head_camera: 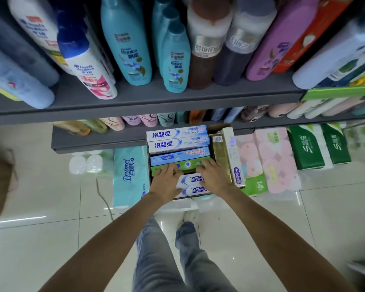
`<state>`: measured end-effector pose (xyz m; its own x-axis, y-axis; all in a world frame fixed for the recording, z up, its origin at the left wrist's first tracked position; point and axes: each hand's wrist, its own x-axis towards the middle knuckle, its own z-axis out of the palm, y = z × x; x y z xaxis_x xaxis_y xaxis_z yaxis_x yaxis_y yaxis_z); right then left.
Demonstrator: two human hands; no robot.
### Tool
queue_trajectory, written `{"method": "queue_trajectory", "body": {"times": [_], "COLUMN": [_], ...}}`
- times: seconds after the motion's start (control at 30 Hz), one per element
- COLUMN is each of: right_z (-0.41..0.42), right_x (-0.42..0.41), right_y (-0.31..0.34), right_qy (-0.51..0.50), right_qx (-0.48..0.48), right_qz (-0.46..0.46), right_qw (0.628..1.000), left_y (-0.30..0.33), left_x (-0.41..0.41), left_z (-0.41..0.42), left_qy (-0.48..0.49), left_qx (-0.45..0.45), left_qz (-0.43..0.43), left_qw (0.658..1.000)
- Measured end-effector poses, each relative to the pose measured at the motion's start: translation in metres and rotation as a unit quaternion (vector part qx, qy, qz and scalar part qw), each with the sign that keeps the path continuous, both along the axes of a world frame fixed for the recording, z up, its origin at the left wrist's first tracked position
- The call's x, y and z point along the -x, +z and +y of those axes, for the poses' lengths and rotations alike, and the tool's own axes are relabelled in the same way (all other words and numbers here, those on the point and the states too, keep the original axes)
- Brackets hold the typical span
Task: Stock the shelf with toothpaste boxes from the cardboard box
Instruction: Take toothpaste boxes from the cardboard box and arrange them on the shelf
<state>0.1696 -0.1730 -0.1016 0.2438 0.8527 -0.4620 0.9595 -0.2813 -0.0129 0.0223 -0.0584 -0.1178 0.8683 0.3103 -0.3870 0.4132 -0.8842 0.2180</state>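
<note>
Below, flat white-and-blue toothpaste boxes [177, 137].

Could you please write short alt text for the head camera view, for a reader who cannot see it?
Both the left hand and right hand reach down into a cardboard box packed with toothpaste boxes, resting on a green one. Above, a grey shelf holds shampoo bottles.
</note>
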Motion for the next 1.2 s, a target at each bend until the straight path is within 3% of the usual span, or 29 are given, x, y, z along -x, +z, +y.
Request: {"method": "queue_trajectory", "body": {"times": [0.2,0.3,0.4,0.47,0.53,0.6,0.7,0.9,1.07,1.2], "right_z": [-0.005,-0.008,-0.020,-0.024,-0.024,-0.021,-0.011,0.014,0.018,0.013], "right_x": [-0.001,-0.008,-0.011,-0.007,0.000,0.007,0.006,-0.001,0.003,0.009], "right_y": [0.005,0.017,0.031,0.030,0.020,0.006,-0.008,-0.007,-0.013,-0.020], "right_qy": [0.119,0.027,-0.133,-0.155,-0.066,-0.014,-0.022,0.172,0.084,0.075], "right_qx": [-0.130,-0.281,-0.395,-0.351,-0.186,-0.058,0.028,0.035,0.045,0.063], "right_qz": [-0.065,-0.014,0.055,0.067,0.092,0.104,0.115,0.056,0.046,0.053], "right_qw": [0.982,0.959,0.908,0.921,0.976,0.993,0.993,0.983,0.994,0.994], "left_y": [-0.006,0.001,0.022,0.032,0.036,0.037,0.034,0.028,0.034,0.036], "left_x": [-0.004,0.004,0.018,0.027,0.035,0.042,0.047,0.049,0.051,0.054], "left_z": [0.008,0.011,0.013,0.017,0.021,0.025,0.026,0.021,0.022,0.025], "left_qy": [0.033,0.101,0.246,0.330,0.383,0.400,0.406,0.398,0.453,0.486], "left_qx": [0.042,0.134,0.263,0.329,0.360,0.368,0.364,0.349,0.386,0.378], "left_qz": [-0.024,-0.110,-0.191,-0.224,-0.232,-0.211,-0.153,-0.091,-0.102,-0.107], "left_qw": [0.998,0.980,0.913,0.856,0.819,0.812,0.824,0.844,0.798,0.781]}}
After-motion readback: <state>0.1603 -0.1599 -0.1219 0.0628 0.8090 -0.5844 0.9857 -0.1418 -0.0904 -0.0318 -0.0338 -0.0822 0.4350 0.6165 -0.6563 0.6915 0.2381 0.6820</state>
